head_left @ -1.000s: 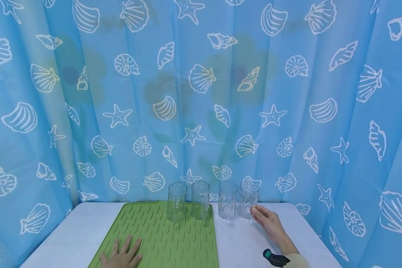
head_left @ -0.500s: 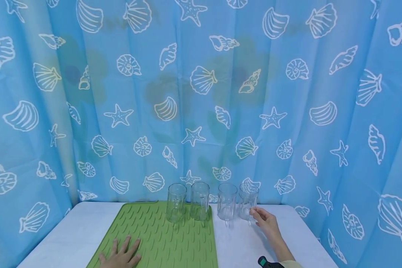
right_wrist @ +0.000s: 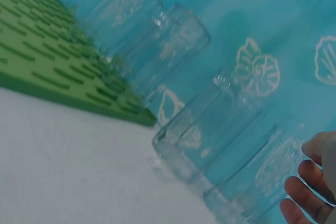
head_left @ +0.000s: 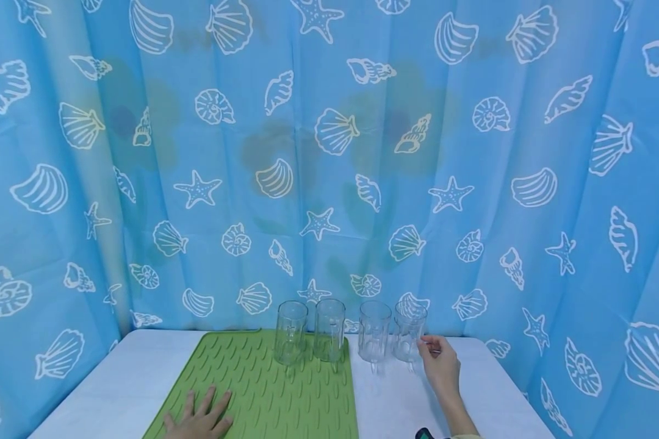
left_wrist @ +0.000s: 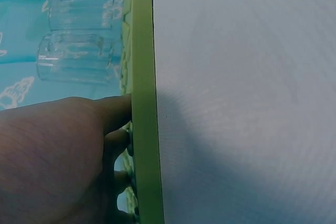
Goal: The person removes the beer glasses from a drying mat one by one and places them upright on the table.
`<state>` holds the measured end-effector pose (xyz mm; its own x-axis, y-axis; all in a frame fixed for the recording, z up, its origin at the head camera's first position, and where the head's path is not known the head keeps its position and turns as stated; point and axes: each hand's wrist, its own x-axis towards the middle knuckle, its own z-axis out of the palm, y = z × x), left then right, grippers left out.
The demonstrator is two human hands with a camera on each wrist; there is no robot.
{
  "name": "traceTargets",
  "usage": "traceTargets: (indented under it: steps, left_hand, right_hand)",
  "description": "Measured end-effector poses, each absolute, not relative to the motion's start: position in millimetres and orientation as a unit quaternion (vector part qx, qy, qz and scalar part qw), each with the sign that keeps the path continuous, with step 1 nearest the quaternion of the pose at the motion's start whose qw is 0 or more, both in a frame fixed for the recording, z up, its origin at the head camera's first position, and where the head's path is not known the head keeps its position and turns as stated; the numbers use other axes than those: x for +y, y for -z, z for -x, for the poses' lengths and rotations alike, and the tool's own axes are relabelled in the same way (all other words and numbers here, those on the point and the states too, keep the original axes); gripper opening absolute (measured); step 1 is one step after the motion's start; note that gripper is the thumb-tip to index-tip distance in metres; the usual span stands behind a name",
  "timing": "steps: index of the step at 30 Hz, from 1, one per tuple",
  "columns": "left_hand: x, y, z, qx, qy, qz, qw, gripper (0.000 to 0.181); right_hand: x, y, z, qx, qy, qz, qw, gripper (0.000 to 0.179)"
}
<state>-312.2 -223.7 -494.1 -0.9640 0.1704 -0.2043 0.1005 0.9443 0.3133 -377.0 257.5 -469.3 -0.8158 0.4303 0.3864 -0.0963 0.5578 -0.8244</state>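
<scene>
On the green ridged mat [head_left: 274, 396] my left hand [head_left: 199, 419] rests with fingers spread; the left wrist view shows its fingertips against the mat's edge. Two clear drinking glasses, the left one [head_left: 291, 332] and its neighbour [head_left: 329, 329], stand upright at the mat's back right. Beside the mat, a third glass [head_left: 374, 332] and a fourth glass [head_left: 408, 332] stand on the white table. My right hand [head_left: 441, 366] is at the right side of the fourth glass, fingers loosely bent. In the right wrist view its fingertips [right_wrist: 298, 186] are close to that glass; contact is unclear.
The white table [head_left: 500, 390] extends to both sides of the mat. Behind its back edge hangs a blue curtain [head_left: 329, 256] with white shell prints, which also closes in both sides. The glasses stand close to the curtain.
My right hand has shifted slightly right along the fourth glass, and its wrist has turned more upright. The left hand stays on the mat, and the glasses keep their places.
</scene>
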Motion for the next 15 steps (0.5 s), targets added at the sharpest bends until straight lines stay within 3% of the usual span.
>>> traceTargets:
  steps: [4,9,15]
  left_hand:
    - [-223,491,310,0.982,-0.132,-0.077,0.113,0.085]
    - [-224,489,306,0.984,-0.103,-0.092,0.112,0.098]
    - [-224,491,306,0.983,-0.11,-0.095,0.112,0.099]
  right_hand:
    - [248,460,373,-0.828,-0.473,0.079,0.289,0.02]
    - [229,449,368,-0.841,-0.477,0.011,0.255,0.017]
    - [203,445,366,-0.837,-0.503,-0.045,0.213,0.012]
